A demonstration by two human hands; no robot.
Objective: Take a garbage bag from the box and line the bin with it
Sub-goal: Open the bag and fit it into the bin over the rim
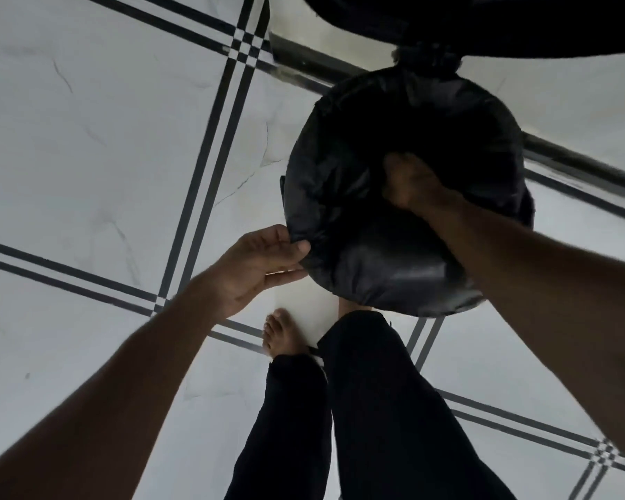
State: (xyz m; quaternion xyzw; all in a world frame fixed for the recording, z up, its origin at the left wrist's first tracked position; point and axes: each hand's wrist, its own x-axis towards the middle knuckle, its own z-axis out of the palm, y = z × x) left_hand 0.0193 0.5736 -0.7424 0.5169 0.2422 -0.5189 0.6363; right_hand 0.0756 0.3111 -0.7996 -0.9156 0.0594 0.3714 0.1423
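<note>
A black garbage bag (343, 182) is spread over the top of a round bin, which it hides almost entirely. My left hand (257, 265) pinches the bag's edge at the bin's near-left rim. My right hand (408, 182) is pushed down into the middle of the bag, inside the bin's mouth, with its fingers sunk in the plastic. The box of bags is not in view.
A tied, full black bag (484, 19) lies on the floor just beyond the bin. The floor is white tile with dark stripes (210, 146). A metal door track (314, 70) runs behind the bin. My bare feet (280, 333) and dark trousers stand close below it.
</note>
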